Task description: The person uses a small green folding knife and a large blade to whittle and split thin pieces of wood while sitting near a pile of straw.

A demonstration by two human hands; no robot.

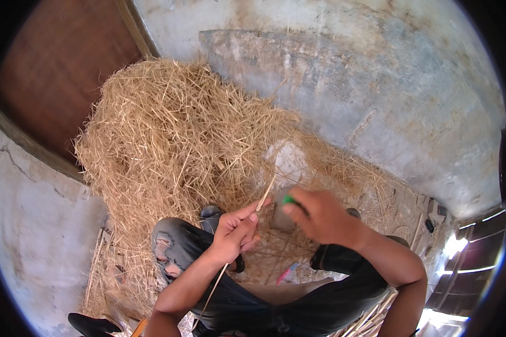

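Observation:
My left hand pinches a thin, pale strip of bamboo or cane between thumb and fingers. One end of the strip points up and away past the fingertips, while its long tail runs down along my left forearm toward my lap. To the right, my right hand is closed around something with a green end; motion blurs it, and the rest is hidden in the fist. A small gap separates the two hands. Below and between them, a greyish block stands on the floor between my feet.
A big heap of loose straw-like shavings fills the left and centre against the wall and brown door. A pink-and-blue object lies between my legs. Long sticks lie at lower right, a small black object at far right.

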